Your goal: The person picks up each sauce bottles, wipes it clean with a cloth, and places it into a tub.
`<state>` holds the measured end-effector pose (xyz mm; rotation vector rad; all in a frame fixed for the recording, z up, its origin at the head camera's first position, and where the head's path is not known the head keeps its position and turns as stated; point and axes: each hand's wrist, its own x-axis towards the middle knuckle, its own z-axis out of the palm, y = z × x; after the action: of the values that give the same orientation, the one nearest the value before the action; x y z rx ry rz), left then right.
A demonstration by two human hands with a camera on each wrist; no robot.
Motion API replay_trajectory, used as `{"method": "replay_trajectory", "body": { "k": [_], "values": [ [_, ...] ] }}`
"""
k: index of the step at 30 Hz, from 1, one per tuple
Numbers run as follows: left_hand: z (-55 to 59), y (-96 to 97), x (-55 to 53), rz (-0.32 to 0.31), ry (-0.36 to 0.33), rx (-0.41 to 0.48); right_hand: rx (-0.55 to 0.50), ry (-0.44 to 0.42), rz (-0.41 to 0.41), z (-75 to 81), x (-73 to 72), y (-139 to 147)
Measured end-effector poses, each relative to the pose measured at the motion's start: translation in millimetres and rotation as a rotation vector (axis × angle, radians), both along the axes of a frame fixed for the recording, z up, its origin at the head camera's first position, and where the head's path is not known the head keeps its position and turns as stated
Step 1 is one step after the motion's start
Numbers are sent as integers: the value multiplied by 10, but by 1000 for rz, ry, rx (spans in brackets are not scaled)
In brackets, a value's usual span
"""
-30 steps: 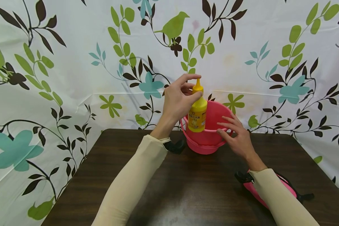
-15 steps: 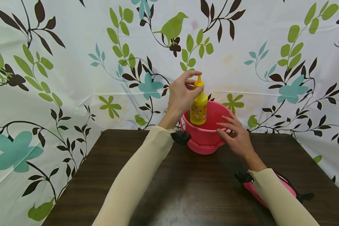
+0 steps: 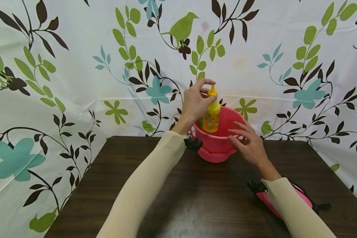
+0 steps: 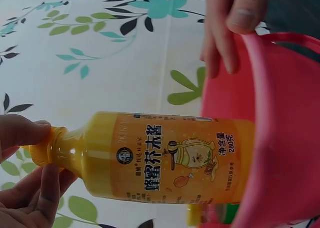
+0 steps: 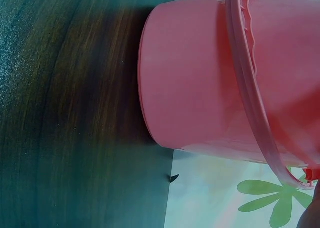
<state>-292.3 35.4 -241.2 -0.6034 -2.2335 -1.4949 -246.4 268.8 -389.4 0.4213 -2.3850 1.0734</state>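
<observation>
My left hand (image 3: 195, 102) holds a yellow squeeze bottle of honey mustard sauce (image 3: 211, 119) by its neck, fingertips and thumb around the cap end. One finger reaches up to the nozzle tip. The bottle is upright over the mouth of a pink bucket (image 3: 215, 147); in the left wrist view its base dips behind the bucket's rim. My right hand (image 3: 250, 142) grips that rim on the right side, with the thumb on the edge and the fingers reaching inside. Only a sliver of this hand shows in the right wrist view.
The bucket stands near the back edge of a dark wooden table (image 3: 172, 198). Inside it is a partly hidden green and yellow item (image 4: 231, 214). Under my right forearm lies a pink object (image 3: 268, 201) with black straps. A patterned curtain (image 3: 86, 82) hangs behind the table.
My left hand has carried the bottle slightly right, from in front of the bucket to over its mouth, with the base now behind the near rim. The right hand has stayed put.
</observation>
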Motion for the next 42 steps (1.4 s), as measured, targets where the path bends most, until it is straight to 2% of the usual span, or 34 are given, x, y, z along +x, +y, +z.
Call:
{"method": "replay_trajectory", "body": {
  "k": [11, 15, 24, 27, 34, 38, 42],
  "values": [
    [-207, -2, -97, -5, -94, -86, 19, -8, -15, 6, 3, -2],
    [-290, -18, -122, -21, -114, -122, 17, -7, -10, 5, 12, 1],
    [-500, -66, -166, -11, -157, -223, 16, -8, -7, 1, 12, 7],
    [-544, -68, -174, -11, -159, -251, 12, -11, -7, 3, 17, 7],
    [-624, -63, -178, -25, -218, -274, 15, -15, -8, 10, 25, 6],
    [-666, -61, -183, -41, -222, -282, 18, -10, -8, 3, 21, 8],
    [-682, -52, -187, -44, -207, -353, 22, -9, -6, 6, 23, 6]
  ]
}}
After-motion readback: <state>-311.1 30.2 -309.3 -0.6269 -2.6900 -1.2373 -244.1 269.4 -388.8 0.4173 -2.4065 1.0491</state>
